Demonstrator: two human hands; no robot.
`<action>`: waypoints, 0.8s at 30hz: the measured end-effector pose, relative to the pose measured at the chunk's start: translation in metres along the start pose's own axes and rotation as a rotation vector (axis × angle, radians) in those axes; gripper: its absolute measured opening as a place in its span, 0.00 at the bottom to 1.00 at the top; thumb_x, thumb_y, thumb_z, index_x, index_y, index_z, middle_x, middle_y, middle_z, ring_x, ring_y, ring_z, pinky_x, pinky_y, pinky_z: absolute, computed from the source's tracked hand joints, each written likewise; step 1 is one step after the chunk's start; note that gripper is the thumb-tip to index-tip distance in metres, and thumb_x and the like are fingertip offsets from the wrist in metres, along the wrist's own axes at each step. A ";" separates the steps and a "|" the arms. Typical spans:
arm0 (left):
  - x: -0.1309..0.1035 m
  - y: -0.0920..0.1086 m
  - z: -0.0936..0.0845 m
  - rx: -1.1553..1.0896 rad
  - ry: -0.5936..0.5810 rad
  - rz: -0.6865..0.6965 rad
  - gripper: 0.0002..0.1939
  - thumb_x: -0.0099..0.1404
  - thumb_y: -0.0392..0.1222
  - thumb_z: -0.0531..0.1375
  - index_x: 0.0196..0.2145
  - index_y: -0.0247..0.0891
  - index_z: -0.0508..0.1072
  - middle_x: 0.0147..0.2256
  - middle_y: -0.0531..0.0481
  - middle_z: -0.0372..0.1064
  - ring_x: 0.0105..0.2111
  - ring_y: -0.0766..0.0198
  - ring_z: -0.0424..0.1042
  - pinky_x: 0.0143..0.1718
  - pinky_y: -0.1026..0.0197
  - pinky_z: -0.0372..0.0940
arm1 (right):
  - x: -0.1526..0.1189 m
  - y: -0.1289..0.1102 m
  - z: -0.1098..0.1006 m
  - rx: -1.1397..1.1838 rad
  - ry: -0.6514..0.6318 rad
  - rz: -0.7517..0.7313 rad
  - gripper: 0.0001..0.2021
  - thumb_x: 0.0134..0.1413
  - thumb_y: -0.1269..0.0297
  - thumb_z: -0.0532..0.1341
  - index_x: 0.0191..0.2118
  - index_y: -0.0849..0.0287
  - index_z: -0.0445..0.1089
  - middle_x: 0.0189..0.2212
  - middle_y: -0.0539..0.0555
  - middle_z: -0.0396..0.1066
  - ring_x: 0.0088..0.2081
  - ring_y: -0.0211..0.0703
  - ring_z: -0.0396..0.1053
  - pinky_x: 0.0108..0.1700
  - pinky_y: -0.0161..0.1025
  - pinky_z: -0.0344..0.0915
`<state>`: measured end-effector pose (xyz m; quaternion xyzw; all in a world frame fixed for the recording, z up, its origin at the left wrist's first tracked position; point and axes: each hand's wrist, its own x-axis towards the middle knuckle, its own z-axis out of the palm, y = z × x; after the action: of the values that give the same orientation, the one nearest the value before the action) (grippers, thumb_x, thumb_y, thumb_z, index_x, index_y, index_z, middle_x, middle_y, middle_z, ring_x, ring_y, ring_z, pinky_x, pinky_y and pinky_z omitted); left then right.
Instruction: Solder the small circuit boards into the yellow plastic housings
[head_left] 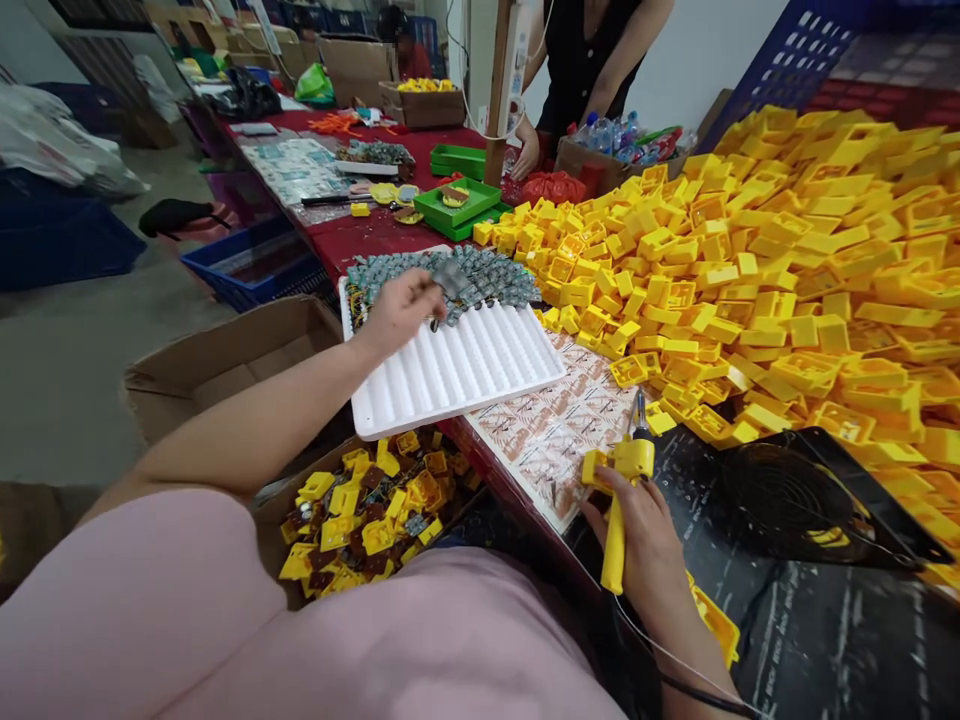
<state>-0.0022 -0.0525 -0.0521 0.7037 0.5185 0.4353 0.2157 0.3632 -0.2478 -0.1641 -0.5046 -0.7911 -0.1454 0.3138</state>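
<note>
My left hand (405, 312) is over a white ridged foam tray (457, 375), its fingers closed on a small grey part (451, 280) that is blurred. Many similar grey parts with wires (487, 275) are heaped along the tray's far side. In my right hand (651, 545) is a yellow soldering gun (616, 530), its metal tip pointing up and away from me. A cable runs from the handle down along my wrist. Below the gun's head lies a sheet with a brown print (555, 430).
A large heap of yellow plastic cases (750, 270) covers the right side. Near me are a black fan (802, 495) and a box of yellow pieces (375, 510). Green trays (457, 205) stand beyond the foam tray. Across the table is another person (592, 60).
</note>
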 end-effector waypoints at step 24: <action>-0.124 0.092 0.151 -0.870 -0.901 -0.439 0.32 0.52 0.55 0.78 0.49 0.34 0.81 0.31 0.54 0.74 0.27 0.72 0.70 0.31 0.68 0.66 | 0.005 -0.054 -0.062 0.418 0.329 0.525 0.16 0.63 0.70 0.69 0.51 0.50 0.66 0.35 0.45 0.78 0.34 0.37 0.81 0.41 0.34 0.79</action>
<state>0.1635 -0.1777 -0.1101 0.5438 0.2858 0.2140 0.7595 0.3352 -0.3024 -0.1086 -0.5850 -0.5865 0.0258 0.5596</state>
